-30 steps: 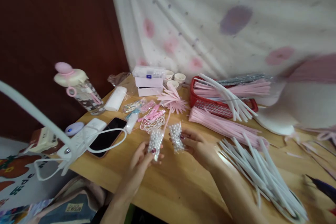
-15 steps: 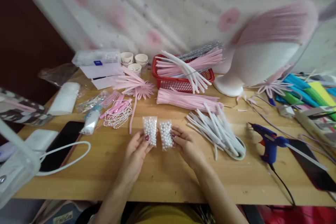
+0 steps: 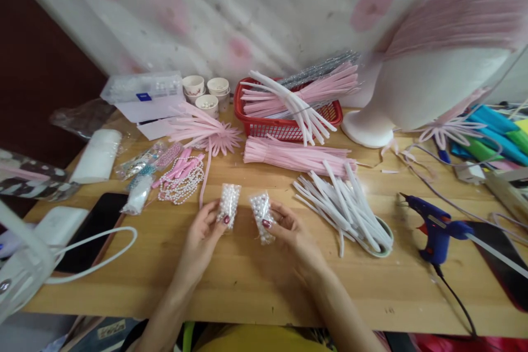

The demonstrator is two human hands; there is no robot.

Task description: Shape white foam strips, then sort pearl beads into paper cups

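My left hand (image 3: pixel 205 234) pinches a small clear bag of white pearl beads (image 3: pixel 229 202) between thumb and fingers. A second bead bag (image 3: pixel 260 210) is gripped by my right hand (image 3: pixel 292 231), its thumb across the lower part. The two bags are apart, side by side above the middle of the wooden table (image 3: pixel 243 286). Behind them lies a bundle of pink pipe cleaners (image 3: pixel 295 155). White pipe cleaners (image 3: pixel 340 209) spread out to the right of my right hand. A bead string (image 3: pixel 181 181) is to the left, beyond my left hand.
A red basket (image 3: pixel 272 130) of pipe cleaners stands at the back, beside paper cups (image 3: pixel 207 104). A white foam head (image 3: pixel 437 88) is at the back right. On the right lies a blue glue gun (image 3: pixel 433 225); on the left, a black phone (image 3: pixel 97 231) and a white cable (image 3: pixel 134 236).
The bead bags have moved farther apart, and both now tilt. My left hand has shifted slightly left. The camera view has moved a little closer.
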